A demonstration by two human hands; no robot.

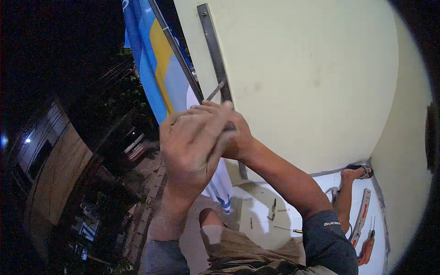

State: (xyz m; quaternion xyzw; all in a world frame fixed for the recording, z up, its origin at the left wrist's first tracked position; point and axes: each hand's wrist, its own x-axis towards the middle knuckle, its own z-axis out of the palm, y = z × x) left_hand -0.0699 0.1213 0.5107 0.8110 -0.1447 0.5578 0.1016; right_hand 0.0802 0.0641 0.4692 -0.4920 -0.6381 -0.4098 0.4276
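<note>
My left hand [188,142] is raised in front of the pale wall, blurred by motion, its fingers curled inward. It overlaps my right hand [240,137], which is closed just behind it. A dark end [230,126] shows between the two hands, but what it belongs to is hidden. A short metal rod [215,90] sticks out above my fingers and meets a flat, dark metal bar [211,39] upright on the wall. Whether a hand grips the rod cannot be made out. Beside them runs the dark pole [176,48] of a blue, yellow and white banner [151,59].
On the white ledge below lie a screwdriver [297,231], several small metal pieces [274,207], a spirit level [360,217] and an orange drill [366,251]. A sandalled foot [355,173] stands by the wall corner. At left is a drop to a dark street [133,188].
</note>
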